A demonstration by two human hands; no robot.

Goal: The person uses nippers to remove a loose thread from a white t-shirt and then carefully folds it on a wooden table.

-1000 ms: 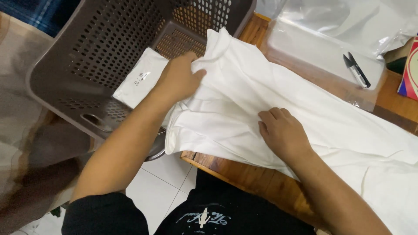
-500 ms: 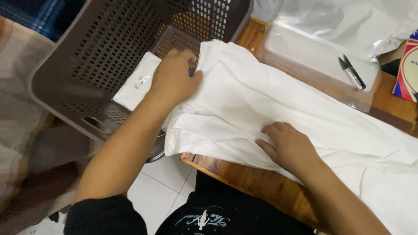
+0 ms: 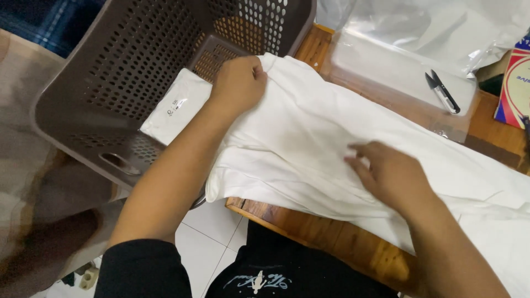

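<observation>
A white garment lies spread over the wooden table, its left end hanging past the table's edge toward a basket. My left hand is closed on the garment's upper left corner, gripping the cloth. My right hand rests flat on the middle of the garment, fingers spread and pointing left, holding nothing.
A brown perforated plastic basket stands left of the table with a bagged white folded item inside. Clear plastic bags lie at the back with small black snips on them. A red and blue box sits far right. White floor tiles show below.
My left hand has slid up and right along the garment's corner and closed on it. My right hand has shifted right over the cloth and flattened out.
</observation>
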